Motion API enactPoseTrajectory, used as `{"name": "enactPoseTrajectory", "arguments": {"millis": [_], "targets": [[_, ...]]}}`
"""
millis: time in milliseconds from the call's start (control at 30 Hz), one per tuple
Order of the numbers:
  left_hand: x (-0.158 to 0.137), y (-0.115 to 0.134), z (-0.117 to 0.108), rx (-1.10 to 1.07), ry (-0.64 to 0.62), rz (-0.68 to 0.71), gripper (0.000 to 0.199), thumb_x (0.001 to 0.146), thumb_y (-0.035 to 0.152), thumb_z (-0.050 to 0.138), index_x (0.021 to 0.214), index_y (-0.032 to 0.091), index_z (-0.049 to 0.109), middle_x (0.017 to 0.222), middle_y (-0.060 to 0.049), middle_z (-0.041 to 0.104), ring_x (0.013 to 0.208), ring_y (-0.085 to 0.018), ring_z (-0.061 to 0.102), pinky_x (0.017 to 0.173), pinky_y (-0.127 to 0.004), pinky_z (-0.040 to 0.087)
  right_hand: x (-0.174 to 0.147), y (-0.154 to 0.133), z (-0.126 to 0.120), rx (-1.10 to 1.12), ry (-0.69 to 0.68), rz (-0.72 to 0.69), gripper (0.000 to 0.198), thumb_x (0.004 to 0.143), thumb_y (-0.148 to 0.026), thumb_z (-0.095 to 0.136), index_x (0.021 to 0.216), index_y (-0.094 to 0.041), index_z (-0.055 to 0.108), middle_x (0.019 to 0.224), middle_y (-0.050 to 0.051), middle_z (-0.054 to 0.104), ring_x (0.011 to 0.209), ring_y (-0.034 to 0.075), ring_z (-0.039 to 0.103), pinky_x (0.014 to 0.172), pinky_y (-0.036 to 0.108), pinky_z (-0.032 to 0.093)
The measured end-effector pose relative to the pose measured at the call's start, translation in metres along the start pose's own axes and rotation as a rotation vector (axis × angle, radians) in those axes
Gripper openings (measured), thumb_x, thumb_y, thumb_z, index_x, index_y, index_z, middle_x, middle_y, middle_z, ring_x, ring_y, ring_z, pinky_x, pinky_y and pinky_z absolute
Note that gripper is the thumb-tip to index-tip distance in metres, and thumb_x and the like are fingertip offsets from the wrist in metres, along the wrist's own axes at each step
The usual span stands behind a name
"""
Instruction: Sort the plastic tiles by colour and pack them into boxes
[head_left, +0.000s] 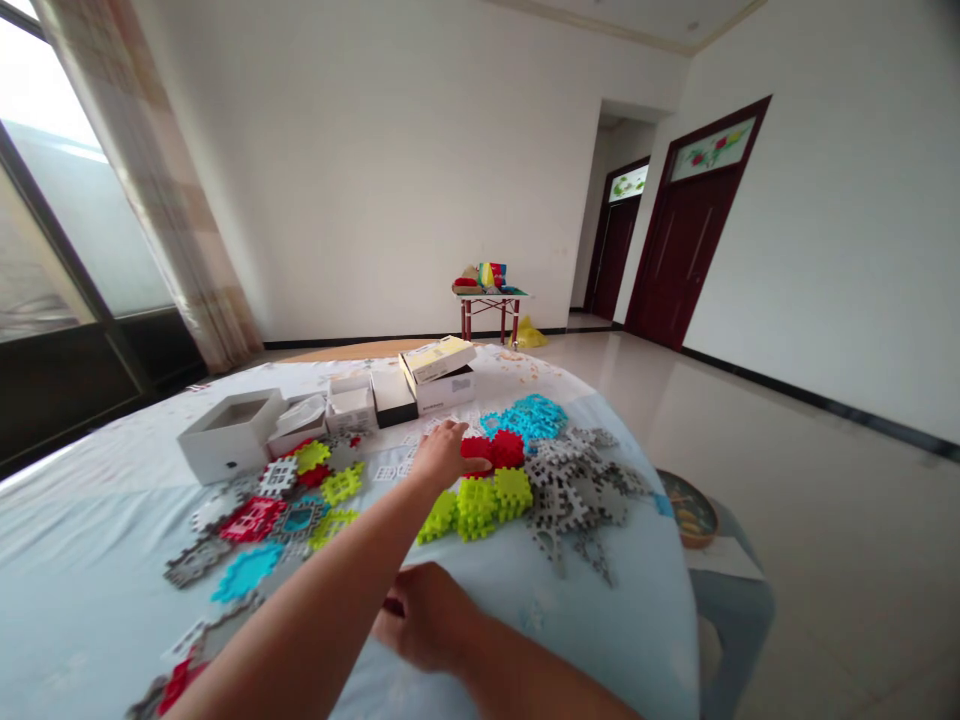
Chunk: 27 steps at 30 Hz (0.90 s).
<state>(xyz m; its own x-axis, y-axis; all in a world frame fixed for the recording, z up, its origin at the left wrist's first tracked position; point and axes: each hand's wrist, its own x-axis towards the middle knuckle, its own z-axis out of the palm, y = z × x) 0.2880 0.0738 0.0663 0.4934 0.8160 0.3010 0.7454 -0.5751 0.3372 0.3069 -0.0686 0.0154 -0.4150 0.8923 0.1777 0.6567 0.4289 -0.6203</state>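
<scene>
My left hand point(444, 452) reaches forward across the table to the red interlocking plastic pieces point(507, 448). Its thumb and fingers are apart, with the thumb lying against the near red pieces. Closer to me, my right hand point(427, 615) is curled low over the cloth, below my left forearm. A dark reddish bit shows between its fingers, too hidden to name. Lime green pieces point(475, 508) are stacked just in front of the red ones. Blue pieces point(534, 420) lie behind them, and grey pieces point(574, 490) are heaped to the right.
Mixed joined pieces point(253, 520) spread over the left of the cloth-covered table point(622, 630). Behind them stand an open white box point(232, 440) and several smaller boxes. A stool point(731, 600) bearing a round bowl point(686, 512) is beyond the table's right edge.
</scene>
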Motion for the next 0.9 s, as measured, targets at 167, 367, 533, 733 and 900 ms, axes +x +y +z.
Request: {"name": "enactPoseTrajectory", "arguments": {"millis": [167, 367, 533, 733, 900], "targets": [[-0.024, -0.022, -0.026, 0.010, 0.103, -0.017, 0.058, 0.073, 0.057, 0.053, 0.117, 0.019, 0.054, 0.121, -0.014, 0.054, 0.108, -0.028, 0.052, 0.092, -0.041, 0.038, 0.000, 0.003, 0.002, 0.064, -0.023, -0.080, 0.019, 0.079, -0.024, 0.049, 0.072, -0.019, 0.066, 0.065, -0.002, 0.064, 0.060, 0.011, 0.053, 0.054, 0.020, 0.029], [-0.093, -0.076, -0.076, -0.039, 0.227, -0.116, 0.047, 0.077, 0.056, 0.047, 0.103, 0.020, 0.063, 0.103, -0.007, 0.065, 0.095, -0.022, 0.060, 0.087, -0.033, 0.044, -0.003, 0.006, 0.009, 0.205, 0.010, -0.029, 0.021, 0.081, -0.023, 0.049, 0.087, -0.019, 0.068, 0.079, 0.001, 0.068, 0.071, 0.012, 0.058, 0.062, 0.019, 0.037], [-0.160, -0.112, -0.091, -0.111, 0.107, -0.231, 0.045, 0.075, 0.057, 0.049, 0.099, 0.022, 0.065, 0.100, -0.004, 0.068, 0.089, -0.021, 0.063, 0.078, -0.030, 0.049, -0.005, 0.007, 0.011, 0.283, 0.038, -0.047, 0.020, 0.082, -0.025, 0.050, 0.088, -0.017, 0.068, 0.076, 0.002, 0.068, 0.069, 0.013, 0.059, 0.061, 0.020, 0.040], [-0.200, -0.134, -0.093, -0.095, 0.147, -0.267, 0.041, 0.077, 0.054, 0.048, 0.096, 0.023, 0.067, 0.097, -0.005, 0.069, 0.087, -0.021, 0.062, 0.077, -0.031, 0.048, -0.006, 0.005, 0.011, 0.265, 0.057, -0.054, 0.020, 0.082, -0.024, 0.051, 0.091, -0.017, 0.068, 0.082, 0.003, 0.069, 0.073, 0.013, 0.061, 0.065, 0.021, 0.042], [-0.217, -0.167, -0.092, 0.023, 0.286, -0.456, 0.042, 0.079, 0.051, 0.042, 0.094, 0.021, 0.067, 0.094, -0.007, 0.068, 0.083, -0.021, 0.062, 0.075, -0.030, 0.046, -0.006, 0.008, 0.014, 0.261, 0.088, -0.055, 0.020, 0.082, -0.025, 0.052, 0.091, -0.017, 0.068, 0.079, 0.003, 0.069, 0.071, 0.013, 0.061, 0.064, 0.021, 0.042]]}}
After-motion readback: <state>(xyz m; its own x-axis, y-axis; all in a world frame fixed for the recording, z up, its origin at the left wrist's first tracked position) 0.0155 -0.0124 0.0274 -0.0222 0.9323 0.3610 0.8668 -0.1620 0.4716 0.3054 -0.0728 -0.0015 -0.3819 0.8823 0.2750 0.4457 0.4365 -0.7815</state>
